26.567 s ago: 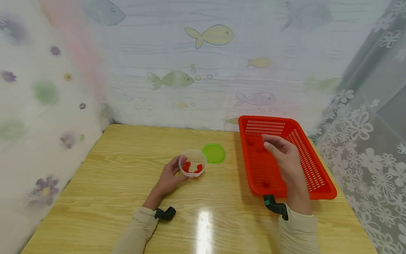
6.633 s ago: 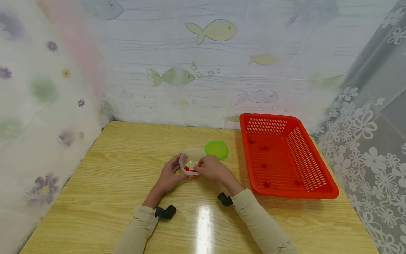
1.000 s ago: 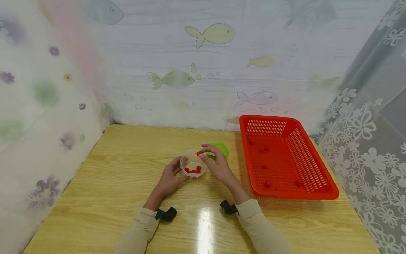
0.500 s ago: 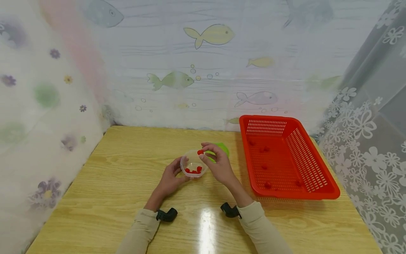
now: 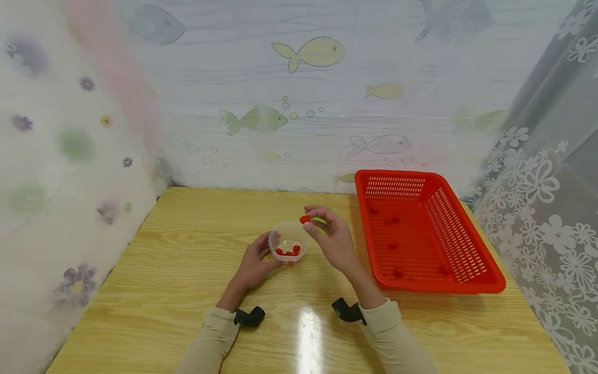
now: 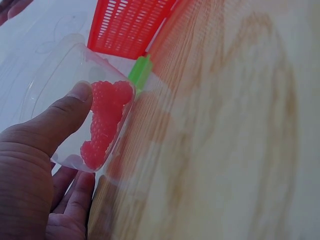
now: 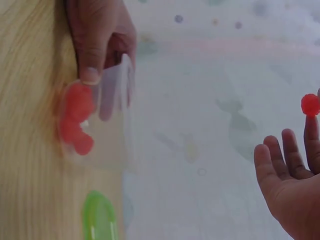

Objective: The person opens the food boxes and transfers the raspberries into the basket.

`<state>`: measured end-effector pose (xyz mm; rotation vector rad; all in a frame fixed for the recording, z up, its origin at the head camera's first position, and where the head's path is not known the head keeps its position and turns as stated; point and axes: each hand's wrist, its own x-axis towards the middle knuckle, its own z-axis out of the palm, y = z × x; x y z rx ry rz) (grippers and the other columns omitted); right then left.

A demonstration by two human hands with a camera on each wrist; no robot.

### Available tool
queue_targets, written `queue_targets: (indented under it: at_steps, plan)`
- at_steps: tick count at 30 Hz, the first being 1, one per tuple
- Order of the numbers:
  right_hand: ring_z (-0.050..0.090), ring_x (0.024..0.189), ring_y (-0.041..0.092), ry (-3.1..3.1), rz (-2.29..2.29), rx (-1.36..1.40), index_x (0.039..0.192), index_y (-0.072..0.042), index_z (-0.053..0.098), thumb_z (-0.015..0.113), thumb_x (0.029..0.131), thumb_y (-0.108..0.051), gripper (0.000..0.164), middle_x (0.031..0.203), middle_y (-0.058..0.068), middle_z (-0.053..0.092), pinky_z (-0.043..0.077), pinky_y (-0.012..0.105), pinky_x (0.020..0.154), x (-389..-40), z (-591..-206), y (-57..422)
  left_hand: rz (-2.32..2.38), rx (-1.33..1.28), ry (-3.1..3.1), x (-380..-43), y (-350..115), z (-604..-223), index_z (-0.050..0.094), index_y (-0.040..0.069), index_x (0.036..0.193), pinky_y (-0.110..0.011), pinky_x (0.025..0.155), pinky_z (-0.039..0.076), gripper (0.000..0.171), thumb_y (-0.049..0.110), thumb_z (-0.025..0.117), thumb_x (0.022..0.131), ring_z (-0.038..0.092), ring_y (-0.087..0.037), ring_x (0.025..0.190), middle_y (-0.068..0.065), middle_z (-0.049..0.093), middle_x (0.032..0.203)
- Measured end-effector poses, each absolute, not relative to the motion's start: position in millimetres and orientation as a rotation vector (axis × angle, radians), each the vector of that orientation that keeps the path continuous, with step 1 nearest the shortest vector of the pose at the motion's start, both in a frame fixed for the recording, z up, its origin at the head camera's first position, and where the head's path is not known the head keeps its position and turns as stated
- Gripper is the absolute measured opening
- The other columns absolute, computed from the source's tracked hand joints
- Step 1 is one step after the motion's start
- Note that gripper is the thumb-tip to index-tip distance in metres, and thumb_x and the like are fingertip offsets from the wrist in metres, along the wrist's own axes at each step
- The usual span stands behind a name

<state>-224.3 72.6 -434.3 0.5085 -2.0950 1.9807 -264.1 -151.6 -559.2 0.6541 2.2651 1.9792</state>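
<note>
In the head view my left hand (image 5: 254, 264) holds a clear plastic container (image 5: 292, 228) on the table, thumb on the near side and fingers behind. Several raspberries (image 5: 289, 254) lie in its bottom; their bumpy surface shows through the wall in the left wrist view. My right hand (image 5: 338, 244) is up beside the container's right rim, pinching one raspberry (image 5: 304, 219) between thumb and fingers. The right wrist view has this raspberry (image 7: 310, 105) at its right edge, the other fingers spread below it. Behind the right hand a green lid (image 5: 321, 228) is mostly hidden.
A red perforated basket (image 5: 432, 287) stands at the right of the wooden table (image 5: 177, 291), with several red raspberries (image 5: 397, 272) scattered on its floor. Patterned curtains (image 5: 252, 156) close off the back and both sides.
In the last second my right hand, with the raspberry pinched, has drawn slightly right and away from the container. The left hand keeps its hold. Against the oldest frame, fewer raspberries are in the container.
</note>
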Motion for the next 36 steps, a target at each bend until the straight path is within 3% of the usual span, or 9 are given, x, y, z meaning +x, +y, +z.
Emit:
queue_targets:
  at_steps: [7, 11, 15, 18, 26, 33, 36]
  plan:
    - [0.061, 0.121, 0.025, -2.067, 1.979, 0.463, 0.110, 0.012, 0.062, 0.065, 0.096, 0.004, 0.016, 0.130, 0.023, 0.061, 0.052, 0.026, 0.104, -218.6, -422.4, 87.1, 1.961, 0.671, 2.275, -265.4, -152.6, -562.5, 0.046, 0.002, 0.150, -0.037, 0.109, 0.048, 0.076, 0.001, 0.083, 0.083, 0.053, -0.039, 0.134, -0.022, 0.053, 0.146]
    - [0.065, 0.114, 0.014, -2.063, 1.993, 0.396, 0.111, 0.013, 0.062, 0.065, 0.096, 0.003, 0.018, 0.126, 0.012, 0.064, 0.053, 0.024, 0.100, -214.6, -417.6, 101.2, 1.981, 0.664, 2.262, -266.0, -152.6, -563.5, 0.046, 0.001, 0.149, -0.032, 0.109, 0.048, 0.078, 0.000, 0.084, 0.081, 0.053, -0.039, 0.134, -0.022, 0.053, 0.146]
    - [0.066, 0.110, 0.013, -2.040, 2.001, 0.338, 0.112, 0.011, 0.062, 0.065, 0.097, 0.002, 0.018, 0.120, 0.000, 0.066, 0.054, 0.022, 0.098, -211.2, -412.0, 118.6, 1.983, 0.659, 2.265, -266.2, -152.2, -563.9, 0.046, 0.000, 0.149, -0.021, 0.106, 0.048, 0.079, -0.001, 0.084, 0.081, 0.053, -0.038, 0.134, -0.022, 0.053, 0.146]
    - [0.066, 0.110, 0.014, -2.048, 1.977, 0.303, 0.114, 0.007, 0.063, 0.066, 0.098, -0.002, 0.018, 0.120, -0.001, 0.066, 0.054, 0.021, 0.097, -208.8, -408.2, 133.0, 1.980, 0.657, 2.267, -266.0, -152.2, -563.6, 0.045, 0.000, 0.150, -0.018, 0.104, 0.047, 0.079, -0.001, 0.084, 0.081, 0.052, -0.039, 0.135, -0.023, 0.052, 0.146]
    - [0.062, 0.114, 0.016, -2.147, 1.842, 0.214, 0.122, 0.006, 0.062, 0.065, 0.101, -0.014, 0.029, 0.122, -0.006, 0.067, 0.053, 0.017, 0.095, -199.6, -408.4, 176.8, 1.990, 0.670, 2.259, -266.9, -152.4, -563.9, 0.045, 0.000, 0.149, -0.036, 0.110, 0.047, 0.078, 0.000, 0.084, 0.081, 0.052, -0.037, 0.135, -0.020, 0.053, 0.146]
    - [0.059, 0.114, 0.014, -2.216, 1.748, 0.124, 0.126, -0.004, 0.065, 0.062, 0.103, -0.020, 0.028, 0.121, -0.005, 0.068, 0.049, 0.014, 0.096, -186.5, -412.1, 214.6, 1.989, 0.683, 2.252, -266.3, -152.4, -563.0, 0.045, 0.000, 0.150, -0.038, 0.110, 0.046, 0.078, 0.000, 0.084, 0.082, 0.052, -0.037, 0.135, -0.021, 0.052, 0.147]
    - [0.060, 0.112, 0.011, -2.207, 1.760, 0.091, 0.127, -0.002, 0.065, 0.062, 0.103, -0.020, 0.029, 0.117, -0.009, 0.067, 0.048, 0.014, 0.095, -179.7, -414.2, 227.3, 1.985, 0.689, 2.261, -266.2, -152.9, -563.8, 0.045, 0.001, 0.150, -0.039, 0.110, 0.046, 0.078, 0.001, 0.084, 0.082, 0.052, -0.037, 0.135, -0.021, 0.052, 0.147]
